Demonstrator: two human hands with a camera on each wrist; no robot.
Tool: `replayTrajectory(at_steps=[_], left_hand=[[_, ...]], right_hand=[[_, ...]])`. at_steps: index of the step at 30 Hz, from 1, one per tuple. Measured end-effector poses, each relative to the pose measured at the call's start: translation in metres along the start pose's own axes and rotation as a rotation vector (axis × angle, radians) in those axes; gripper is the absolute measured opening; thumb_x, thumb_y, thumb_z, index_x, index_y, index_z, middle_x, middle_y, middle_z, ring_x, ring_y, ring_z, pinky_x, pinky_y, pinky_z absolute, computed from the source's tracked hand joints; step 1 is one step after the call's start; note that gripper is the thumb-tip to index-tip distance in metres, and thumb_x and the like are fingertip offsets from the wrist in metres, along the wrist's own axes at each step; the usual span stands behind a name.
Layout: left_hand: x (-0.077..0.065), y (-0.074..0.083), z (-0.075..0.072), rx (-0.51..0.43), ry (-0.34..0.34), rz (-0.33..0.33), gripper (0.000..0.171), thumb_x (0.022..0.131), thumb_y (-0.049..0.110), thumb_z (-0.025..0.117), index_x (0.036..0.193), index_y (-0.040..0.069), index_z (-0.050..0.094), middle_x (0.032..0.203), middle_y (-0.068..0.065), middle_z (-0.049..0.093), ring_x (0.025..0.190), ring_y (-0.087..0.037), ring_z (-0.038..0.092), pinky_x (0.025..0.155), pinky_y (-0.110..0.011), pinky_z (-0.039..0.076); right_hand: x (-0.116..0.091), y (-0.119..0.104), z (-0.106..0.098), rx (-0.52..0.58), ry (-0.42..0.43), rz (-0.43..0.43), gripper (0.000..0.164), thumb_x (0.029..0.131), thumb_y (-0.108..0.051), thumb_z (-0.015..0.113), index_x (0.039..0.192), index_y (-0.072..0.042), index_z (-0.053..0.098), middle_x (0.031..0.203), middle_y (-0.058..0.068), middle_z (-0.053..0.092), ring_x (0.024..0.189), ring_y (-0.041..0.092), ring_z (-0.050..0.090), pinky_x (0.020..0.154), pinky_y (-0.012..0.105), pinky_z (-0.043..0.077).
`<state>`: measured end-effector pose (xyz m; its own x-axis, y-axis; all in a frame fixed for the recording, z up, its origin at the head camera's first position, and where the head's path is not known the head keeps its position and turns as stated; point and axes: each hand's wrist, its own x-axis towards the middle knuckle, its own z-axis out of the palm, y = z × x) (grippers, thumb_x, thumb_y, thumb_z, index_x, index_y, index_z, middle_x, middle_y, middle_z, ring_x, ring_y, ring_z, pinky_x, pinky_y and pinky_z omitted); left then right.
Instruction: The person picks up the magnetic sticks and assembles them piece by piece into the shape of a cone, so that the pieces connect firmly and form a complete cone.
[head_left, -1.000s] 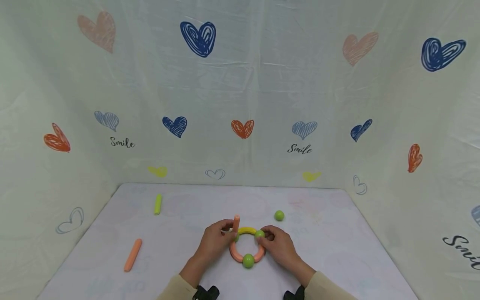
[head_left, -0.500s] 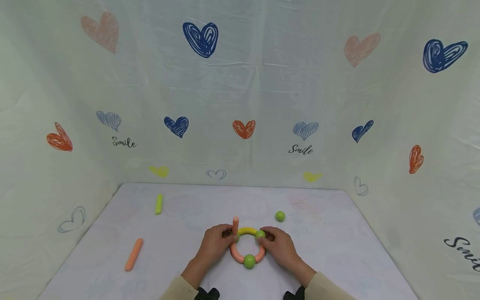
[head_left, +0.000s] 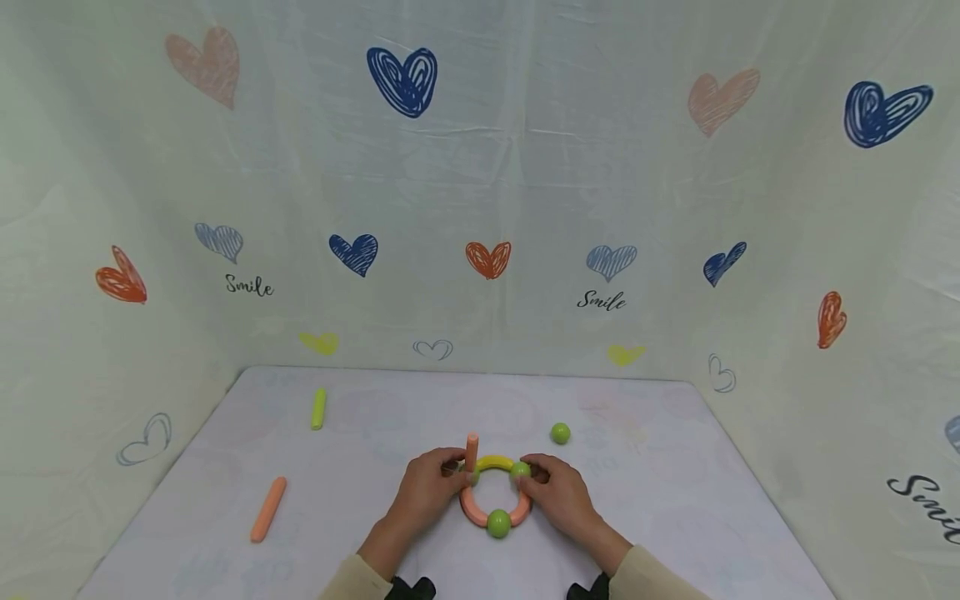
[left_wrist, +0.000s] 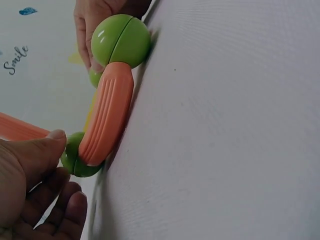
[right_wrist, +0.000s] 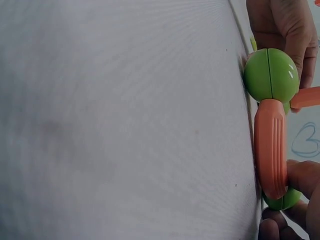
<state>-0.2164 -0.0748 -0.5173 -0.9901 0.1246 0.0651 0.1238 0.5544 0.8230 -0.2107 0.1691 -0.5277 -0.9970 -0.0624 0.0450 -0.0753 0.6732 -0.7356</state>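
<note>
A ring of curved rods, two orange (head_left: 472, 509) and one yellow (head_left: 495, 461), lies on the table, joined by green balls. One green ball (head_left: 498, 523) sits at its near side. My left hand (head_left: 426, 493) pinches the left green ball (left_wrist: 86, 169), which is partly hidden by the fingers. From that ball a straight orange rod (head_left: 472, 452) stands up beside the fingertips. On the other side my right hand (head_left: 561, 493) grips the right green ball (head_left: 520, 471) between thumb and fingers. In the right wrist view, an orange curved rod (right_wrist: 271, 147) runs between two balls.
Behind the ring to the right lies a loose green ball (head_left: 560, 433). A loose orange rod (head_left: 268, 509) lies at the left, with a yellow-green rod (head_left: 318, 409) farther back. A heart-printed curtain (head_left: 420, 183) borders the white table (head_left: 660, 483).
My left hand has come down slightly beside the upright orange rod. The right hand stays on its ball, and the ring has hardly moved. The head view has shifted a little.
</note>
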Motion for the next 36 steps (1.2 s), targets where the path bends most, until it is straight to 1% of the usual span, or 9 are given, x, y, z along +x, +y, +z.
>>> replayTrajectory(at_steps=[7, 13, 16, 20, 22, 24, 27, 31, 36], left_hand=[[-0.004, -0.003, -0.009, 0.030, 0.017, -0.027, 0.037, 0.089, 0.020, 0.085, 0.124, 0.012, 0.075, 0.120, -0.004, 0.075, 0.107, -0.022, 0.068, 0.091, -0.044, 0.058], [-0.007, 0.000, -0.006, 0.057, -0.075, -0.071, 0.050, 0.085, 0.026, 0.089, 0.127, 0.009, 0.068, 0.114, -0.002, 0.069, 0.101, -0.019, 0.062, 0.085, -0.042, 0.055], [-0.010, 0.004, -0.006, 0.069, -0.121, -0.076, 0.052, 0.083, 0.029, 0.090, 0.121, 0.008, 0.063, 0.105, -0.003, 0.063, 0.092, -0.020, 0.057, 0.078, -0.039, 0.050], [-0.016, 0.007, -0.005, 0.088, -0.170, -0.014, 0.048, 0.081, 0.031, 0.093, 0.109, 0.009, 0.061, 0.098, -0.003, 0.058, 0.087, -0.019, 0.052, 0.075, -0.036, 0.047], [-0.018, 0.007, -0.005, 0.098, -0.175, 0.028, 0.046, 0.080, 0.031, 0.094, 0.105, 0.010, 0.062, 0.097, -0.003, 0.058, 0.087, -0.018, 0.051, 0.076, -0.034, 0.046], [-0.020, 0.007, -0.005, 0.108, -0.174, 0.056, 0.044, 0.080, 0.031, 0.094, 0.104, 0.011, 0.063, 0.097, -0.002, 0.057, 0.087, -0.016, 0.051, 0.076, -0.032, 0.045], [-0.019, 0.005, -0.005, 0.110, -0.157, 0.052, 0.040, 0.082, 0.031, 0.092, 0.104, 0.012, 0.064, 0.097, -0.001, 0.057, 0.087, -0.016, 0.051, 0.075, -0.031, 0.045], [-0.016, 0.004, -0.006, 0.143, -0.103, 0.043, 0.030, 0.088, 0.026, 0.086, 0.106, 0.013, 0.067, 0.098, 0.000, 0.060, 0.089, -0.015, 0.054, 0.076, -0.032, 0.047], [-0.019, 0.003, -0.006, 0.177, -0.043, 0.064, 0.016, 0.095, 0.024, 0.079, 0.104, 0.014, 0.069, 0.095, 0.003, 0.061, 0.087, -0.011, 0.055, 0.077, -0.031, 0.049]], right_hand=[[-0.001, -0.002, 0.000, -0.008, 0.010, 0.010, 0.035, 0.092, -0.026, 0.079, 0.123, -0.010, 0.075, 0.101, -0.002, 0.069, 0.087, 0.011, 0.058, 0.077, 0.030, 0.049], [-0.002, -0.002, 0.000, 0.001, 0.014, 0.011, 0.036, 0.092, -0.026, 0.080, 0.123, -0.009, 0.075, 0.100, -0.002, 0.069, 0.087, 0.012, 0.058, 0.076, 0.029, 0.049], [-0.002, -0.003, 0.001, 0.008, 0.012, 0.010, 0.037, 0.092, -0.027, 0.080, 0.124, -0.009, 0.074, 0.100, -0.002, 0.068, 0.087, 0.012, 0.057, 0.075, 0.028, 0.048], [-0.001, -0.002, 0.001, 0.009, 0.020, 0.010, 0.036, 0.092, -0.026, 0.081, 0.123, -0.009, 0.075, 0.099, -0.001, 0.068, 0.086, 0.011, 0.057, 0.074, 0.027, 0.048], [-0.001, -0.002, 0.001, 0.009, 0.026, 0.010, 0.036, 0.092, -0.025, 0.081, 0.123, -0.009, 0.075, 0.099, -0.002, 0.069, 0.086, 0.011, 0.058, 0.074, 0.026, 0.049], [-0.001, -0.001, 0.001, 0.016, 0.029, 0.009, 0.036, 0.091, -0.026, 0.081, 0.122, -0.009, 0.075, 0.099, -0.001, 0.069, 0.085, 0.011, 0.058, 0.073, 0.026, 0.049], [-0.001, -0.001, 0.000, 0.027, 0.031, 0.018, 0.035, 0.092, -0.027, 0.081, 0.120, -0.008, 0.074, 0.097, -0.002, 0.070, 0.085, 0.011, 0.059, 0.074, 0.027, 0.049], [-0.003, 0.000, -0.001, 0.016, 0.031, 0.052, 0.033, 0.093, -0.031, 0.080, 0.117, -0.009, 0.074, 0.097, -0.003, 0.069, 0.085, 0.011, 0.058, 0.074, 0.028, 0.049], [-0.005, 0.001, -0.002, 0.010, 0.018, 0.074, 0.032, 0.092, -0.033, 0.080, 0.113, -0.010, 0.073, 0.097, -0.004, 0.069, 0.086, 0.011, 0.059, 0.075, 0.028, 0.050]])
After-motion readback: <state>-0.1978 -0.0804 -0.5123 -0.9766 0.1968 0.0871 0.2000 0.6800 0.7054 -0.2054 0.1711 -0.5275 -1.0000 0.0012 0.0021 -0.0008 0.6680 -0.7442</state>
